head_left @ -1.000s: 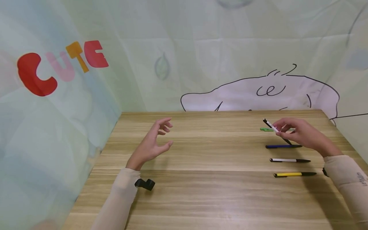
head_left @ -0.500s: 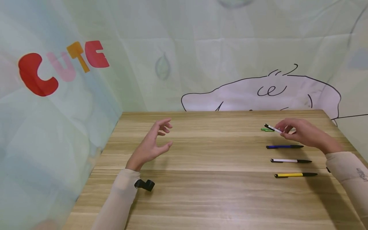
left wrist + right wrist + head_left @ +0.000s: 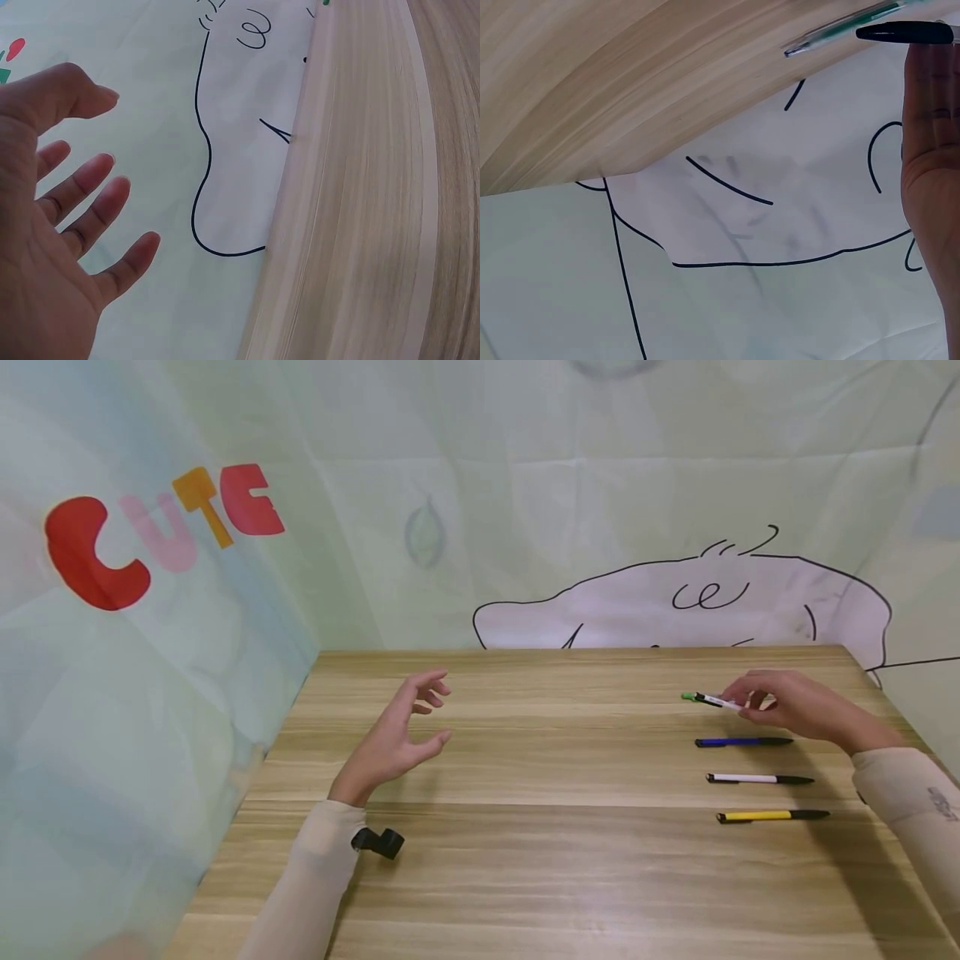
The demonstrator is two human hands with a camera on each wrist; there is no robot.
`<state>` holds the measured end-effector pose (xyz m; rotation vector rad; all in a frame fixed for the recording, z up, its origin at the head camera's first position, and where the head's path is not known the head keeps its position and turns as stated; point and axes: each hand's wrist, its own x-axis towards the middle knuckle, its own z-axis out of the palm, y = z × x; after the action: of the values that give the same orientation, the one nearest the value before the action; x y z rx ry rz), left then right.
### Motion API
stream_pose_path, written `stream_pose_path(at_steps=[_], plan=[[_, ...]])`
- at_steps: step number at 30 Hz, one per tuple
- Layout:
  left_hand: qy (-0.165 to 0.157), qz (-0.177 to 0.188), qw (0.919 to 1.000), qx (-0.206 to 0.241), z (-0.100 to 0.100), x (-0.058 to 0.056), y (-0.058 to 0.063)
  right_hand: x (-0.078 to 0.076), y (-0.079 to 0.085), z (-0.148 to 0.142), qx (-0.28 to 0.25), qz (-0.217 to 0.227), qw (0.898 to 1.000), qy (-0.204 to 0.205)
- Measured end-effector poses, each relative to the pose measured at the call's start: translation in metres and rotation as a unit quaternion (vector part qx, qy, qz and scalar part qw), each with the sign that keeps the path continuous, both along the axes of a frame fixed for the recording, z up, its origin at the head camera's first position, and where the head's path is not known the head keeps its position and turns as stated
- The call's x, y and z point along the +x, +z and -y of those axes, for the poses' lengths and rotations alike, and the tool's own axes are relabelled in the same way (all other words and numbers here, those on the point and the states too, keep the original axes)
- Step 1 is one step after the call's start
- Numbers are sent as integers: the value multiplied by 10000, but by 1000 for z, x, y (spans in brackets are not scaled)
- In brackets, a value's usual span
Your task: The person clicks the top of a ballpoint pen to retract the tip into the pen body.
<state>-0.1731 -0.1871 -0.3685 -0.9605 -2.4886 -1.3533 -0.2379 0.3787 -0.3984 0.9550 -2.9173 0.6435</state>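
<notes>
Your right hand [image 3: 787,703] pinches a white pen [image 3: 718,701], now lower and flatter than a second ago, near the green pen [image 3: 687,697] beyond that grip, release judged not yet made; your left hand [image 3: 390,737], spread, holds nothing.

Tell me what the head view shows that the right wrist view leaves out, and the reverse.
Only the head view: the left hand, the blue-and-black pen, the flat-lying white pen with a black grip, the yellow-and-black pen and the multicoloured CUTE lettering.

Only the right wrist view: the black, tapered end of the held white-and-black pen and the clear, pointed tip of the slim green pen.

Both: the right hand, those last two pens in part, the wood-grain table and the pale printed cloth backdrop.
</notes>
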Motion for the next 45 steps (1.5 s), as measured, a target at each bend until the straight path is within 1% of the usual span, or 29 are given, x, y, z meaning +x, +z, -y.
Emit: stream_pose_path(at_steps=[6, 10, 13, 18, 22, 29, 36, 39, 45], plan=[[10, 19, 10000, -12, -1, 0, -1, -4, -5, -5, 245, 182, 9995, -15], [0, 47, 10000, 2, -1, 1, -1, -8, -10, -5, 237, 352, 9991, 68], [-5, 60, 10000, 10, -1, 1, -1, -11, -12, -6, 256, 376, 9989, 151], [-20, 51, 10000, -3, -2, 1, 0, -17, -15, -5, 584, 371, 9974, 211], [-39, 85, 9999, 39, -4, 1, 1, -20, -17, -3, 895, 514, 9946, 147], [-79, 85, 9999, 33, -6, 0, 2, -23, -21, -4, 997, 574, 9933, 140], [-95, -16, 10000, -12, 7, -21, -28, -25, -23, -8, 1089, 516, 9925, 184], [-96, -68, 9999, -38, 7, -21, -28, -24, -23, -9, 1083, 527, 9926, 175], [-104, -96, 9999, -41, 7, -21, -28, -18, -20, -11, 874, 593, 9944, 106]])
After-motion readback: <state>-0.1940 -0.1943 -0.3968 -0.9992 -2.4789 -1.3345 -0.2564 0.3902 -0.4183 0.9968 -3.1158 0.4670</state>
